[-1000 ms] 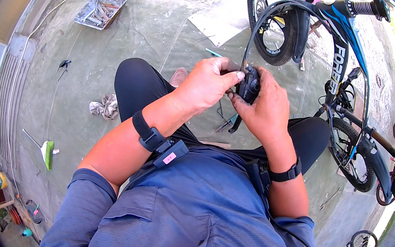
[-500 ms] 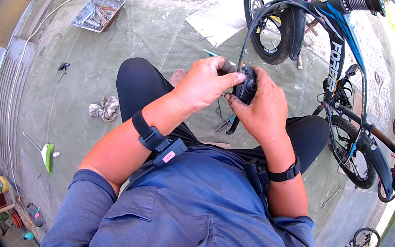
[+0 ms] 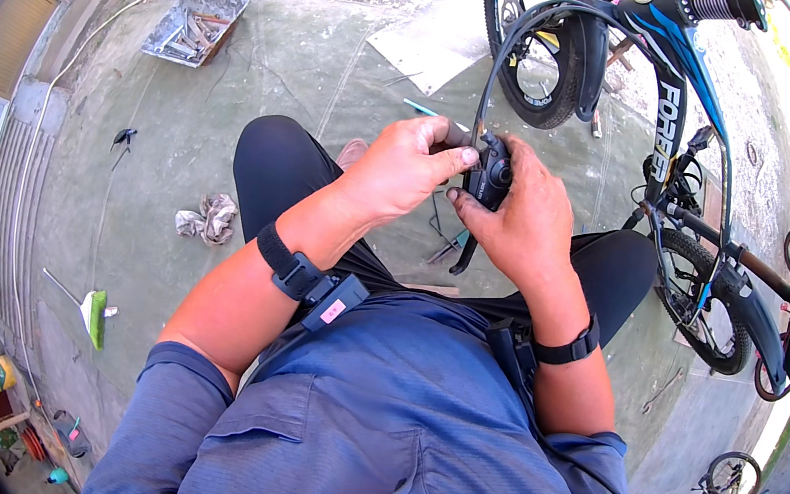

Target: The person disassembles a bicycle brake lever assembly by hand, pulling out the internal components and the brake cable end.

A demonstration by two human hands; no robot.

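Note:
Between my knees I hold a black bicycle brake-and-shift lever (image 3: 490,186), its long blade hanging down toward me. My right hand (image 3: 533,211) is closed round the lever's right side, thumb across its lower part. On the other side my left hand (image 3: 404,166) is closed in a pinch at the top left of the lever, where a black cable (image 3: 490,79) comes down to it. The left fingertips are partly hidden behind the thumb. From the lever the cable arches up to the front of a black and blue bicycle frame (image 3: 671,114).
The bicycle leans at the right, its front wheel (image 3: 540,75) ahead of me. A tray of tools (image 3: 226,39) lies far left on a green groundsheet (image 3: 290,60). A crumpled rag (image 3: 209,219) and a green-and-white brush (image 3: 94,316) are at the left. Pliers (image 3: 448,246) lie beneath my hands.
My left thumb has slid slightly left along the lever's top edge. My right hand keeps its hold, and the lever stays almost where it was.

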